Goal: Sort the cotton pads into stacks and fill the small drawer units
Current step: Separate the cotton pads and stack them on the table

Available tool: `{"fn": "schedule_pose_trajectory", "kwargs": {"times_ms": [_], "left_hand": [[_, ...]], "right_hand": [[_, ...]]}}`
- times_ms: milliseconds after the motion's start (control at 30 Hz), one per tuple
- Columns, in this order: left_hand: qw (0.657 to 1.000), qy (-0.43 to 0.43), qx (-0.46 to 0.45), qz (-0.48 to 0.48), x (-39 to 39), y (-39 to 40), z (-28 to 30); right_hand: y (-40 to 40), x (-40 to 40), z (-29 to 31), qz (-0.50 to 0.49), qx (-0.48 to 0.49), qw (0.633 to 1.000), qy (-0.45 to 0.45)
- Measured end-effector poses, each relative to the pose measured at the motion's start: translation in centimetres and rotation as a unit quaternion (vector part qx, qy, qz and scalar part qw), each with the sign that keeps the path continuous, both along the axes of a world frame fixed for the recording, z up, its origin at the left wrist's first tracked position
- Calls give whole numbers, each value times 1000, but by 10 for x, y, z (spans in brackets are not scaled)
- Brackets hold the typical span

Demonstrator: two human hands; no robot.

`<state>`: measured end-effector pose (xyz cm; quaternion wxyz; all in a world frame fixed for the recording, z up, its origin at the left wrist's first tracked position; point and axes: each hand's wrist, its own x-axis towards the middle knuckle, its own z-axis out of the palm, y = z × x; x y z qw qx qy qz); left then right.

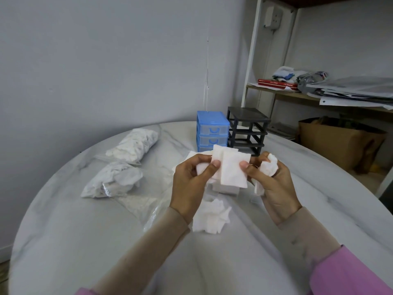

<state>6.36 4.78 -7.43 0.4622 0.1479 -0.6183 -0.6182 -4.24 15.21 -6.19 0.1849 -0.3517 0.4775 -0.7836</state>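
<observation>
My left hand [189, 179] and my right hand [274, 184] hold flat white cotton pads [231, 169] between them above the table, each thumb pressed on a pad's face. More crumpled pads [269, 167] are bunched in my right hand's curled fingers. A loose heap of pads [212, 218] lies on the table below my hands. Under the held pads sits a pulled-out drawer [225, 189], partly hidden. Behind stand a blue drawer unit [212, 129] with its drawers in and a black drawer frame [247, 130] with empty slots.
Two clear bags of cotton pads [136, 143] [112, 180] lie at the left on the round marble table [85, 241], with an empty plastic bag [146, 205] nearer me. At the right are a shelf with papers [348, 88] and a cardboard box [338, 139].
</observation>
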Motion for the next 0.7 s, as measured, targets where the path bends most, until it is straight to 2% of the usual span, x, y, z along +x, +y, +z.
{"fn": "schedule_pose_trajectory", "kwargs": {"times_ms": [133, 333, 500, 700], "left_hand": [[1000, -1, -14, -8, 0, 1, 0], [1000, -2, -12, -25, 0, 3, 2], [1000, -6, 6, -28, 0, 4, 2], [992, -75, -99, -24, 1, 5, 0]], "right_hand": [[0, 2, 0, 1, 0, 1000, 10], [-1, 0, -5, 24, 7, 999, -23], [-3, 1, -7, 4, 4, 1000, -20], [-4, 0, -7, -35, -5, 999, -31]]}}
